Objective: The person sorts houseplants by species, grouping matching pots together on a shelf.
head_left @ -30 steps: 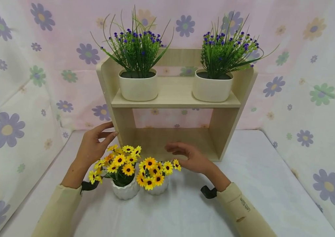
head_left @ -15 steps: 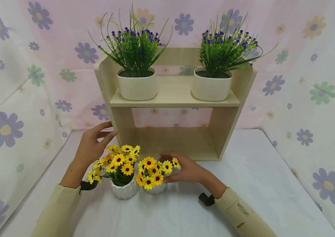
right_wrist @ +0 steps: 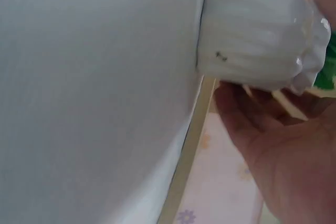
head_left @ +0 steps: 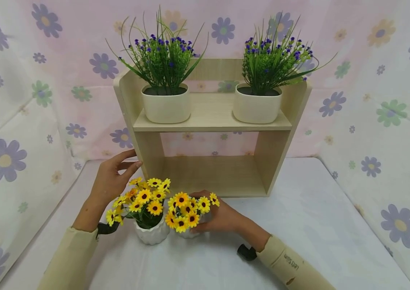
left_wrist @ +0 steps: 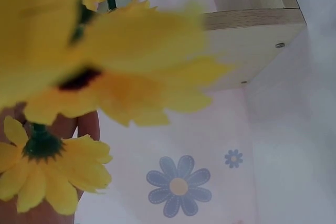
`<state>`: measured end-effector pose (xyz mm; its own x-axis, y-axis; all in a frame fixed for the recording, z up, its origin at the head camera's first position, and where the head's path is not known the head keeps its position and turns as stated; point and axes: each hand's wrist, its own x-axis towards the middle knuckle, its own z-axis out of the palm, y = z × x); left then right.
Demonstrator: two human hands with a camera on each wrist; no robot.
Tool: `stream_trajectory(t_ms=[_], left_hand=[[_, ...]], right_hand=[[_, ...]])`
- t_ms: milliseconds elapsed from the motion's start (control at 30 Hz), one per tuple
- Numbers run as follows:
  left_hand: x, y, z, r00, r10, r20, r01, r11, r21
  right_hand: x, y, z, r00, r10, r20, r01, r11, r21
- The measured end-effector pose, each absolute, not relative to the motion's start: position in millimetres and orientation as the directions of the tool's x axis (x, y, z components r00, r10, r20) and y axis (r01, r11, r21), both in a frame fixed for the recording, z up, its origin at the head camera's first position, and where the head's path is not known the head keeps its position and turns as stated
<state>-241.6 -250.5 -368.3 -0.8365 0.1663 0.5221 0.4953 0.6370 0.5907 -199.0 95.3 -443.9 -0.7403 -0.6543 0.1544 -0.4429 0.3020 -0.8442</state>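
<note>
My right hand (head_left: 223,216) curves round the white ridged pot (right_wrist: 252,30) of the right-hand yellow artificial flowers (head_left: 186,212). In the right wrist view its fingers lie along the pot's far side, with the thumb near the rim. My left hand (head_left: 112,179) touches the outer left side of the light wooden shelf (head_left: 212,129), fingers fairly straight and thumb by the front edge. Just in front of that hand stands another white pot (head_left: 152,233) of yellow flowers (head_left: 145,196). Large blurred petals (left_wrist: 142,40) cover much of the left wrist view and hide most of the left hand.
Two cream oval planters, one left (head_left: 166,106) and one right (head_left: 257,106), stand on the upper shelf board with grassy purple-flowered plants. The shelf's lower compartment (head_left: 212,173) faces me. Flower-print cloth surrounds the white tabletop (head_left: 317,225).
My right hand has come left and toward me, from above the shelf's front edge to round the right flower pot. The left hand keeps its place on the shelf side.
</note>
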Motion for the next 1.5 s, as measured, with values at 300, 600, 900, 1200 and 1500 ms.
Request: stream_trajectory(t_ms=[300,600,900,1200,1500], left_hand=[[-239.5,-249.6,-368.2,-0.837,0.162,0.523,0.492,0.644,0.586],[-241.7,-249.1,-368.2,-0.832,0.166,0.529,0.497,0.646,0.579],[-242.1,-249.6,-367.6,-0.833,0.165,0.528,0.497,0.642,0.584],[-241.8,-248.5,-368.0,-0.840,0.166,0.517,0.492,0.636,0.595],[-241.2,-247.9,-367.1,-0.849,0.160,0.504,0.479,0.637,0.604]], right_hand=[[-185.9,80.7,-442.9,-0.775,-0.591,0.225,-0.536,0.425,-0.730],[-178.5,75.0,-441.4,-0.828,-0.512,0.228,-0.486,0.453,-0.748],[-178.7,73.5,-439.8,-0.829,-0.512,0.227,-0.474,0.425,-0.771],[-180.1,77.7,-440.4,-0.833,-0.516,0.200,-0.440,0.397,-0.806],[-185.0,86.5,-437.9,-0.830,-0.507,0.234,-0.469,0.406,-0.784]])
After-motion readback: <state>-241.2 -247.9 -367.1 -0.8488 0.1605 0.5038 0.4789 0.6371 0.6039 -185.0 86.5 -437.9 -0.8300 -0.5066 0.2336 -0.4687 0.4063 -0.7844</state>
